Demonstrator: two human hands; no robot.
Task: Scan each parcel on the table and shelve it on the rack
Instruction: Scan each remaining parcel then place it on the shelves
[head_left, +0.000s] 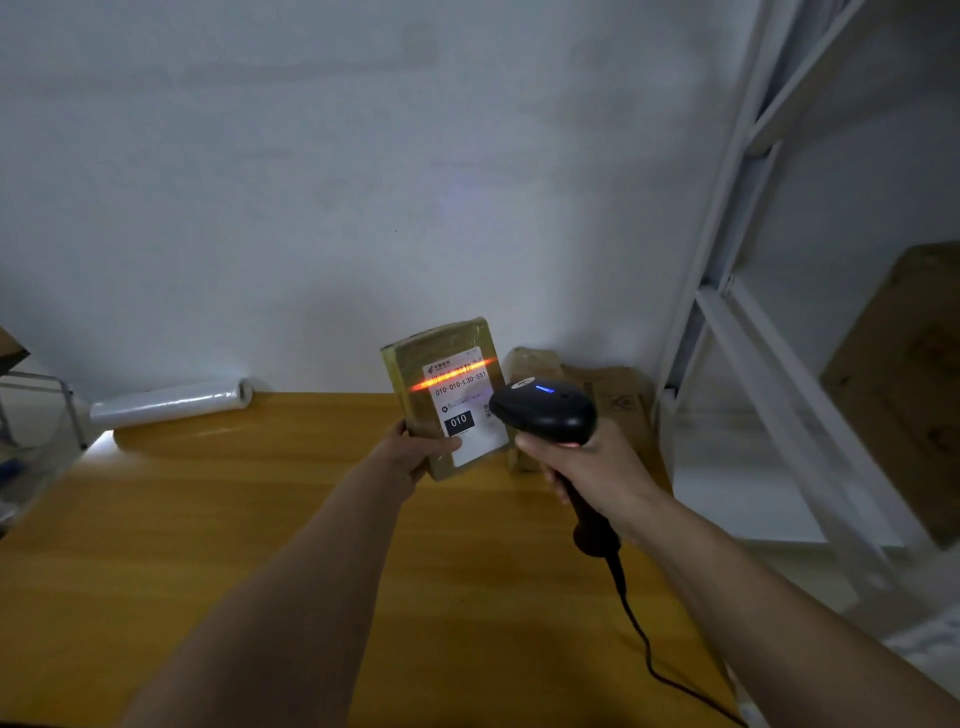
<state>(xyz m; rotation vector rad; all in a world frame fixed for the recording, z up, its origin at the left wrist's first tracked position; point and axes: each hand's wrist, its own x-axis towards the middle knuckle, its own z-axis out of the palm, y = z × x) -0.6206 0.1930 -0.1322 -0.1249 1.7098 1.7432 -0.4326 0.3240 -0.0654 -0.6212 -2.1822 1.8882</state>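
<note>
Desk: a wooden desk (260, 545) with an orange-yellow top fills the lower half of the view and runs back to a pale wall (363, 156).
Parcel: a small brown taped parcel (441, 395) is held upright above the far part of the desk, its white label (470, 410) facing the camera; the label reads "010-010-L30-551" and has a black box with "010".
Left hand: the left hand (410, 452) grips the parcel at its lower left corner, thumb across the front.
Right hand: the right hand (587, 467) is wrapped around the handle of a black scanner (545, 410), with a blue light on its head and a cable trailing to the lower edge.
Beam: an orange-red line (452, 375) lies across the top of the label.
Far edge: a roll of clear film (171, 402) lies against the wall to the left; more brown parcels (613, 395) sit behind the scanner at the right end.
Rack: a white metal rack (737, 260) stands just right of the desk, with a cardboard box (904, 389) on one shelf.
</note>
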